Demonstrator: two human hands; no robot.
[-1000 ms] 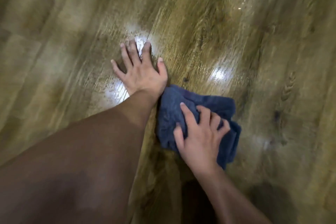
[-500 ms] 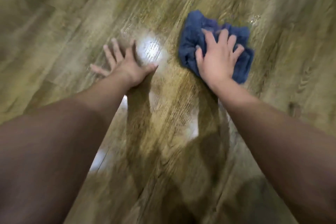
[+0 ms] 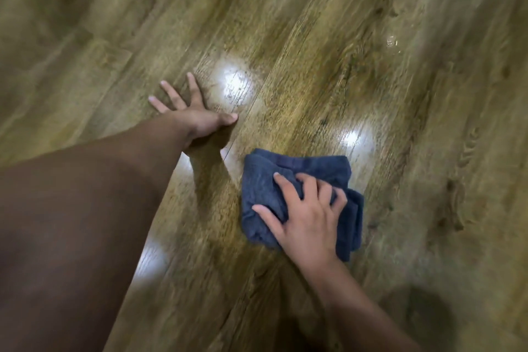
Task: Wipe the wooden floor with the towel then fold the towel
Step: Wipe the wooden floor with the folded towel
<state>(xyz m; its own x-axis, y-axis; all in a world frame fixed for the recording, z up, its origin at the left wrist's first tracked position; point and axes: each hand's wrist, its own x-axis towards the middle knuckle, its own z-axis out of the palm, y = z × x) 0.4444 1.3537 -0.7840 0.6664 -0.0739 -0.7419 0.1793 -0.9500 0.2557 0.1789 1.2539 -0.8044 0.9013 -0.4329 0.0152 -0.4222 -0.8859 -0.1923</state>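
A bunched dark blue towel (image 3: 265, 180) lies on the glossy wooden floor (image 3: 328, 71), right of centre. My right hand (image 3: 308, 217) sits on top of it, its fingers bent and dug into the cloth, gripping it against the boards. My left hand (image 3: 197, 118) rests flat on the floor to the upper left of the towel, fingers spread and straight, bearing my weight. About a hand's width of bare floor separates the two hands.
Bright light reflections shine on the boards near my left hand and just above the towel. A small glistening wet patch (image 3: 393, 43) lies at the far right. Plank seams run diagonally. A dark shadow covers the lower right.
My right hand has dragged the towel back toward me from the far position it had half a second ago. The left hand has stayed planted on the floor.
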